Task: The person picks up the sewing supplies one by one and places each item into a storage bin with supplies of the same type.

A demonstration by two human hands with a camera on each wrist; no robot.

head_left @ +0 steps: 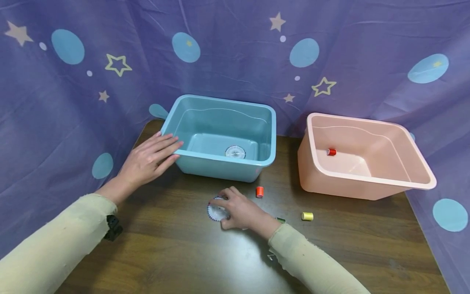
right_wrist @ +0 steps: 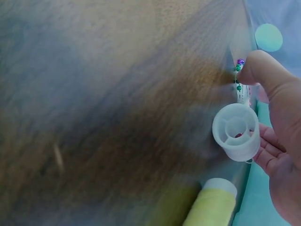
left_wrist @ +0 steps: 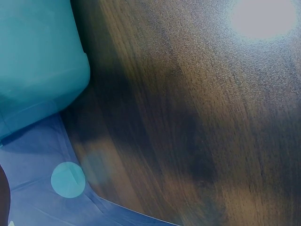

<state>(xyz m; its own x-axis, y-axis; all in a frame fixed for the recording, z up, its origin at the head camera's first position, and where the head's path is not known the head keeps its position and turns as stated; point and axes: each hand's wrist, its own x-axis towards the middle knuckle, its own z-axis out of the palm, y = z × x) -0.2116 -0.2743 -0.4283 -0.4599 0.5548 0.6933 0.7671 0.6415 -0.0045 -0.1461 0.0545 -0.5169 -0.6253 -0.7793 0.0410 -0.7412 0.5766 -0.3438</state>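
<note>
My left hand (head_left: 152,157) rests with fairly straight fingers on the near left rim of a teal plastic tub (head_left: 220,171). Over the table, my right hand (head_left: 238,210) pinches a round wheel of pearl-headed sewing pins (head_left: 216,211) by its edge, thumb on the near side and fingertips on the far side. From the right wrist the pin wheel (right_wrist: 242,89) appears edge-on at the thumb tip. A white spool end (right_wrist: 236,132) shows beside the curled fingers there. Another pin wheel (head_left: 235,152) lies on the teal tub's floor.
An orange-red thread spool (head_left: 260,192) stands near the teal tub. A yellow spool (head_left: 307,216) lies farther right, and a green item (head_left: 280,219) is partly hidden by my right wrist. The pink tub (head_left: 367,192) at right holds a red spool (head_left: 331,152). Purple cloth hangs behind.
</note>
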